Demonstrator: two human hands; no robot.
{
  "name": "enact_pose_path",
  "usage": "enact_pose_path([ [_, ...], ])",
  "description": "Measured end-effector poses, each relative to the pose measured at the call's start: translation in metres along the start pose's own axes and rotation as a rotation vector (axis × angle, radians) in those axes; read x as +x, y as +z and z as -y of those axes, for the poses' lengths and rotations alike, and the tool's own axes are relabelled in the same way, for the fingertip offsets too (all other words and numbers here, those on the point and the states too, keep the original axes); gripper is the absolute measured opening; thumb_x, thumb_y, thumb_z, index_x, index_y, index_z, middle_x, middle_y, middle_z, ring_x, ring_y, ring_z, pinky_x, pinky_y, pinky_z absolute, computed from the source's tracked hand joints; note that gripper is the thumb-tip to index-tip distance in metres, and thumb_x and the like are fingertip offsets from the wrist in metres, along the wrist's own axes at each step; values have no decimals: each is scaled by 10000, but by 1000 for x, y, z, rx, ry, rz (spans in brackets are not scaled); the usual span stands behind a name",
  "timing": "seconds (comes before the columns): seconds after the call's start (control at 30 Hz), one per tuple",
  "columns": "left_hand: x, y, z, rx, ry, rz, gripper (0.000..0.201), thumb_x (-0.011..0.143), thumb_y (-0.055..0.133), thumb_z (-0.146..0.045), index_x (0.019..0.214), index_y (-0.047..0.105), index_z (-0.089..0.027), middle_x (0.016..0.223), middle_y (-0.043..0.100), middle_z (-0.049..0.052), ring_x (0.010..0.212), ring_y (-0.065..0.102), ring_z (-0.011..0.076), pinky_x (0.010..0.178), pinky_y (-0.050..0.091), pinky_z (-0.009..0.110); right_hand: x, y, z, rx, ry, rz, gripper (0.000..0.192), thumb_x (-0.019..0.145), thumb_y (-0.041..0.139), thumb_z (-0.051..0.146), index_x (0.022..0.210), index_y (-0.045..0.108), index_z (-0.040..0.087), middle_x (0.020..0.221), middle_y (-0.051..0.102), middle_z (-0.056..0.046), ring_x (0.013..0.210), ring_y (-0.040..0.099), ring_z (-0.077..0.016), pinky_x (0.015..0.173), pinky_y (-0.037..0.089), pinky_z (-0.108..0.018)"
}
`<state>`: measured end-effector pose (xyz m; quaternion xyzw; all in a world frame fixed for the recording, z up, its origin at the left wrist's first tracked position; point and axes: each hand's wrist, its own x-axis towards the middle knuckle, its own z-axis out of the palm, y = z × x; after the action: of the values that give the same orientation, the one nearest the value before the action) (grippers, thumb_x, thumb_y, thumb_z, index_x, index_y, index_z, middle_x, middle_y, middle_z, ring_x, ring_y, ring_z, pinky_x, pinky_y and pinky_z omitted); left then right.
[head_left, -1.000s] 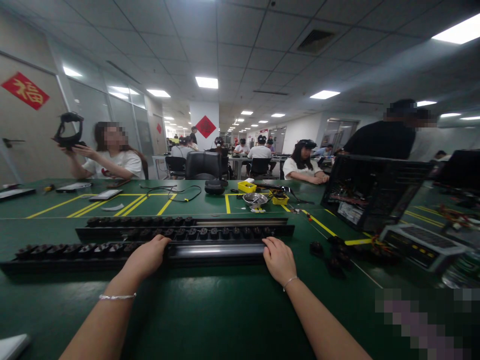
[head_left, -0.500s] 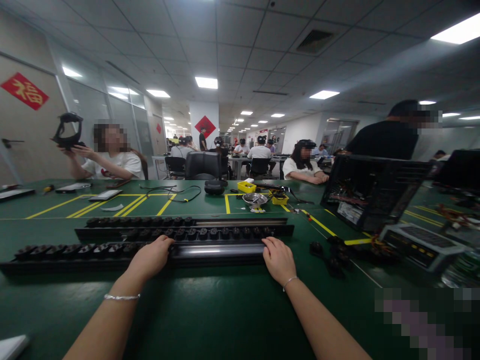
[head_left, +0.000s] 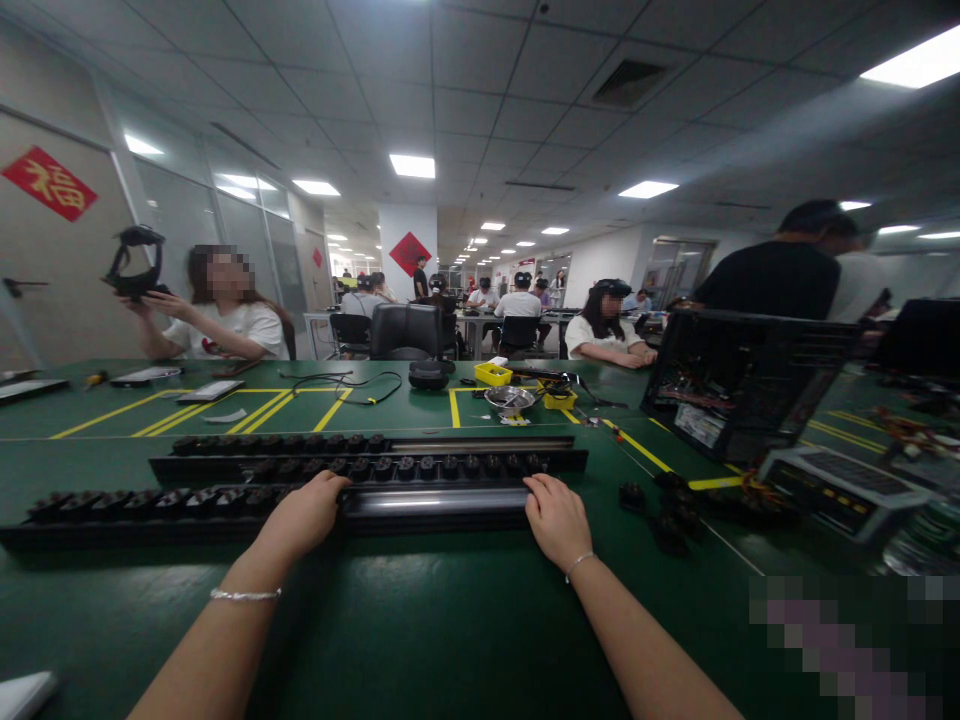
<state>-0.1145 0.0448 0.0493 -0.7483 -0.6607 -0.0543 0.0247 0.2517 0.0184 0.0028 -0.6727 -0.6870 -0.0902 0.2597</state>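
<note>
A long black rail (head_left: pixel 442 520) lies across the near part of the table, with a row of dark modules (head_left: pixel 165 500) along its left part and a bare, shiny metal channel (head_left: pixel 442 500) on its right part. My left hand (head_left: pixel 311 508) grips it with curled fingers where the modules give way to the channel. At the right end, my right hand (head_left: pixel 556 520) is closed over the rail; its fingertips are partly hidden. Directly behind lies a second black rail (head_left: pixel 180 470) with similar modules, and behind that a third rail (head_left: pixel 480 443).
Loose black parts (head_left: pixel 667 510) lie to the right, near a grey power supply box (head_left: pixel 844 490) and an opened computer case (head_left: pixel 750 380). Farther back are a metal bowl (head_left: pixel 510 400), a yellow tray (head_left: pixel 493 374) and cables (head_left: pixel 337 382). A person (head_left: pixel 232 330) sits across the table, holding a headset.
Both hands and the rails stay put. In the background, the dark-clothed person at the right has shifted slightly, and a standing person far off has moved a little right.
</note>
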Motion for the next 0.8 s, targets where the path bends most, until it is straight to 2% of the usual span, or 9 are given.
enact_pose_path([
  [0.4, -3, -4, -4, -45, 0, 0, 458, 765, 355, -148, 1193, 514, -181, 1247, 519, 92, 1000, 585, 232, 862, 449, 372, 1, 0, 0, -13, 3, 6, 381, 859, 333, 267, 1138, 588, 219, 1197, 563, -57, 1127, 461, -178, 951, 312, -328],
  [0.8, -1, 0, -9, -69, 21, -29, 443, 755, 398, -154, 1173, 532, -210, 1229, 538, 72, 1018, 578, 193, 894, 427, 309, 0, -3, 2, -2, 8, 12, 378, 859, 332, 263, 1129, 592, 215, 1192, 564, -55, 1122, 464, -177, 950, 313, -329],
])
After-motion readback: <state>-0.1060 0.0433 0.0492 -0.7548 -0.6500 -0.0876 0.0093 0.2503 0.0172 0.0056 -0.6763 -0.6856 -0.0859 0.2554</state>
